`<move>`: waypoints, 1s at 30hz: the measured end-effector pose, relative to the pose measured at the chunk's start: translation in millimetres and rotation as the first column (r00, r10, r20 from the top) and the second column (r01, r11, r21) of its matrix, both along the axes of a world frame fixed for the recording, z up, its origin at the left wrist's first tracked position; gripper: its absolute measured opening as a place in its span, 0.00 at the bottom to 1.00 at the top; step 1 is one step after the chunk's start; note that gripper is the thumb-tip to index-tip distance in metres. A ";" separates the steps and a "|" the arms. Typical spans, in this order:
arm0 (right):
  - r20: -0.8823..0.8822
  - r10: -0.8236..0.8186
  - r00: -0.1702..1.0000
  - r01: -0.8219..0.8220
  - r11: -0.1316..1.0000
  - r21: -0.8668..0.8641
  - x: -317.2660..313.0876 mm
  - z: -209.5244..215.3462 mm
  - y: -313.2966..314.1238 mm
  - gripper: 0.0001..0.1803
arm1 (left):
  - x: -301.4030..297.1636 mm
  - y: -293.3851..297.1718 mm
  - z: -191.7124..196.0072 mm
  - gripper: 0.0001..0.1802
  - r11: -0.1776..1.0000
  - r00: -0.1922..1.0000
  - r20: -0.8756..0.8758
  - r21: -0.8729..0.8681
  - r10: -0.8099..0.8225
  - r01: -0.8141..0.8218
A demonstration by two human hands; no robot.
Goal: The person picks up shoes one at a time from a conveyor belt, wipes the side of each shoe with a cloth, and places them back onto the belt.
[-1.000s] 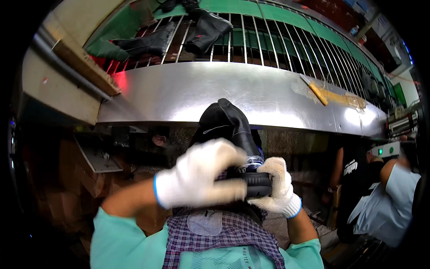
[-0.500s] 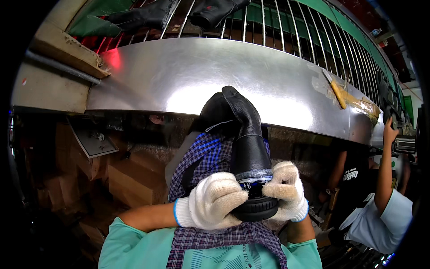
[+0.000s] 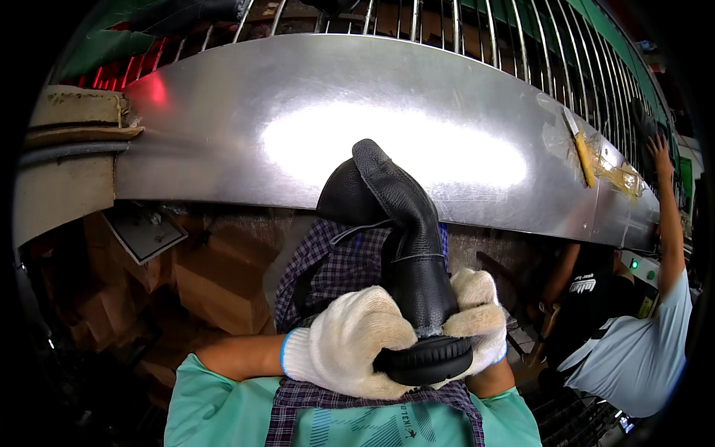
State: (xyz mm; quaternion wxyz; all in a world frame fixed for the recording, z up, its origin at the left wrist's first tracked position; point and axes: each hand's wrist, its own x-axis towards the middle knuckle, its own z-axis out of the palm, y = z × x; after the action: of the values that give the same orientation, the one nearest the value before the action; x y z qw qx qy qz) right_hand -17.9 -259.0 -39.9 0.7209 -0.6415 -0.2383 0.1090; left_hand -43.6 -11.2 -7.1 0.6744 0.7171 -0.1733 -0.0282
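Note:
A black leather boot upper (image 3: pixel 419 283) points its toe end toward me, and its shaft bends over at the far end above the metal counter's near edge. Against the toe end sits a black ridged rubber sole (image 3: pixel 426 363); the two touch along the visible seam. In a white knit glove, my left hand (image 3: pixel 350 343) is closed round the left side of sole and upper. My right hand (image 3: pixel 478 320), gloved the same way, grips the right side, its fingers pressing where leather meets rubber. A checked apron (image 3: pixel 328 268) covers my lap under the boot.
Ahead runs a shiny metal counter (image 3: pixel 223 134) with metal rollers (image 3: pixel 488 37) behind it. A yellow-handled knife (image 3: pixel 584 159) lies at its right. Cardboard boxes (image 3: pixel 223 287) stand low on the left. Another person (image 3: pixel 633 357) at the right reaches toward the rollers.
The gap between upper and sole, open before with a pale rough edge showing, is now covered at the front. My hands press the two together. The other person's arm has stretched farther out.

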 end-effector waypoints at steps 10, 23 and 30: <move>-0.546 -0.100 0.832 -0.007 0.982 -0.190 4.6 39.1 3.3 0.29 | 1.7 -5.8 -4.7 0.31 0.979 0.986 -0.150 -0.176 0.075 -0.101; 0.069 0.353 0.933 -0.256 0.788 -0.560 55.0 40.0 -18.3 0.79 | 0.0 -2.2 -11.6 0.58 0.998 0.990 -0.133 -0.050 0.040 -0.047; -0.073 0.246 0.967 -0.234 0.728 -0.645 29.7 18.7 -35.8 0.81 | 15.0 2.3 25.4 0.65 0.881 0.992 -0.057 0.457 -0.111 0.125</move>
State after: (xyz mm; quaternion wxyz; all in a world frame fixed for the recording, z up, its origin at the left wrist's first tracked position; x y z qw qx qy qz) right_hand 11.8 -294.8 -21.1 0.4322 -0.8156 -0.2731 0.2710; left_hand -28.6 -9.0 18.3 0.4850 0.8441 -0.1950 -0.1198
